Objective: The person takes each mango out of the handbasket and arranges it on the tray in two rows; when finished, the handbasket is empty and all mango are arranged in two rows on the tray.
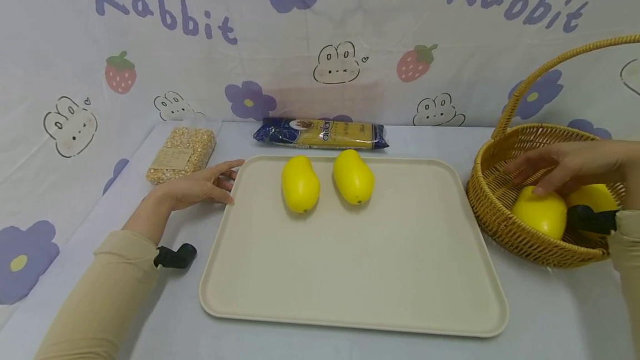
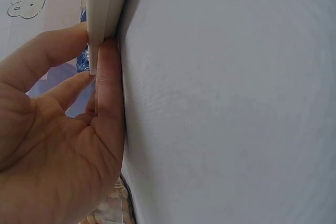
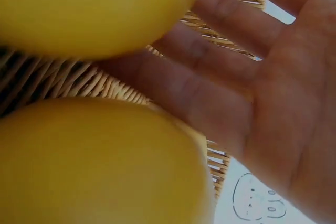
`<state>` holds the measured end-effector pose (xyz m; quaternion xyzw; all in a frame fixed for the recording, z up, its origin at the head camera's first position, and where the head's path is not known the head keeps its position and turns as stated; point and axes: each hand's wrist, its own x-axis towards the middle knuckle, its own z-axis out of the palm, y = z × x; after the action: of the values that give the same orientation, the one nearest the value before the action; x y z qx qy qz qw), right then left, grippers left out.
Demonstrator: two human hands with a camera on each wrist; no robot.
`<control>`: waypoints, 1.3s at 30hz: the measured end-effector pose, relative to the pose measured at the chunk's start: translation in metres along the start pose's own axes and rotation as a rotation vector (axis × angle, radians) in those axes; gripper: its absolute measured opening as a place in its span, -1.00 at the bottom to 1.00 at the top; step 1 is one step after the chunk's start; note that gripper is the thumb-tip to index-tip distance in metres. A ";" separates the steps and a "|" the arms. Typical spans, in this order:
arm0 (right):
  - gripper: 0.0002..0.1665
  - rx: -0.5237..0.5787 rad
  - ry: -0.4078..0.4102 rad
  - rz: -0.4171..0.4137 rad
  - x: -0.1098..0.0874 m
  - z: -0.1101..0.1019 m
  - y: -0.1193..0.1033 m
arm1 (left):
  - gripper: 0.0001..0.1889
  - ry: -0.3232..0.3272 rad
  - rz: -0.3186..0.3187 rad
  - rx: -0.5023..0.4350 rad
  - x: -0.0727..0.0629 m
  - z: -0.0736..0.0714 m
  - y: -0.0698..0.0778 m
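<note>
In the head view a beige tray bears two yellow mangoes, a left one and a right one, near its far edge. My left hand pinches the tray's left rim; in the left wrist view the rim lies between its digits. At the right, my right hand is inside a wicker basket, over a yellow mango. Another mango lies beside it, partly hidden. In the right wrist view the fingers extend between two mangoes, fingertips hidden behind the upper one.
A blue and yellow packet lies behind the tray. Left of the tray, past my left hand, is a clear bag of corn kernels. The basket's tall handle arches over it. A printed cloth hangs behind the table.
</note>
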<state>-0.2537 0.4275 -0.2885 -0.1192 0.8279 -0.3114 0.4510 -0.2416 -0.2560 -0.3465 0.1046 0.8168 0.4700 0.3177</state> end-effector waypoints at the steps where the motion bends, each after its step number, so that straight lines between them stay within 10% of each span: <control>1: -0.14 0.007 -0.025 -0.018 0.001 -0.001 0.001 | 0.00 -0.001 0.002 0.001 0.000 0.000 0.000; 20: -0.01 0.098 -0.152 0.047 0.010 0.007 -0.013 | 0.00 -0.002 0.003 -0.020 -0.001 0.001 -0.001; 39: 0.03 0.048 -0.033 0.123 0.005 0.014 -0.021 | -0.01 -0.005 0.002 -0.012 0.000 0.001 0.000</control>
<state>-0.2464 0.4034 -0.2841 -0.0623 0.8183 -0.3009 0.4858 -0.2409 -0.2547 -0.3469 0.1049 0.8130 0.4750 0.3200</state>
